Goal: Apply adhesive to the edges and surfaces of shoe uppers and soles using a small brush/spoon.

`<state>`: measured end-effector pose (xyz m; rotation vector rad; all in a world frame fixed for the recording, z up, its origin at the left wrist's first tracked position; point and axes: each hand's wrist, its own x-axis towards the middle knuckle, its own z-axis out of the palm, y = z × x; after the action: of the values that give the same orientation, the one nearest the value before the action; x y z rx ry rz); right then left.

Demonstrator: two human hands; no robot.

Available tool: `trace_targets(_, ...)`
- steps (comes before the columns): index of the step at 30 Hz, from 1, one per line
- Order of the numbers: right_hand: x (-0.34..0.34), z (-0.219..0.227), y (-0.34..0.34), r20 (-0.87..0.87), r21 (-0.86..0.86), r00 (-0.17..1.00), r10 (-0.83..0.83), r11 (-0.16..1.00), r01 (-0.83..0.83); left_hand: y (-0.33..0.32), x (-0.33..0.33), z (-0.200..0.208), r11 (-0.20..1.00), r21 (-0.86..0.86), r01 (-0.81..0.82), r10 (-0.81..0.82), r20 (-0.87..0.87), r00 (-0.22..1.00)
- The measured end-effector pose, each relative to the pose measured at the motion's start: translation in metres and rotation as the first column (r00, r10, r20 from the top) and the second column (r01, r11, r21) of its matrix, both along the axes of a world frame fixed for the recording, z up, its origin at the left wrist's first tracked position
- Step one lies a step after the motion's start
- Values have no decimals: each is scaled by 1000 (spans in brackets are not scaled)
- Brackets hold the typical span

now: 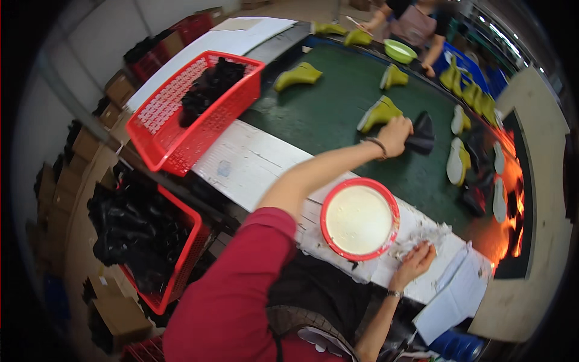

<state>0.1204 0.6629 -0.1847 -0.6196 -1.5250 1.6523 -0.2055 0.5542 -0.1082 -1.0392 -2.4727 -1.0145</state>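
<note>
My left hand reaches across the green conveyor belt, its fingers closed at the edge of a dark boot upper. A yellow-green ankle boot with a pale sole lies just beyond that hand. Close to me, a red-rimmed bowl of cream-coloured liquid stands on the white ledge. To the right of the bowl is my right hand, fingers loosely bent and apart, beside crumpled whitish material. I see nothing held in it.
A red basket of black pieces stands at left, another below it. More yellow-green boots line the belt's right side, before an orange-glowing opening. Across the belt, a person works near a green bowl. Papers hang at lower right.
</note>
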Motion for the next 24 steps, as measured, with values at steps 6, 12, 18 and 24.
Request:
trace_targets(6, 1, -2, -1, 13, 24, 1000, 7, 1000, -8, -41, -6, -15, 983, -161, 85, -96, -59, 994)
trace_targets(12, 1, -3, 1, 4, -16, 1000, 15, 1000, -15, -267, 6, 75, 917, 210, -338, 397, -552, 733)
trace_targets(18, 1, -6, 4, -16, 33, 999, 34, 999, -33, -526, 42, 60, 116, -60, -991, 984, -126, 123)
trace_targets(24, 0, -10, 5, -29, 51, 998, 49, 998, -48, -570, 47, 47, 320, 266, -909, 610, 677, 412)
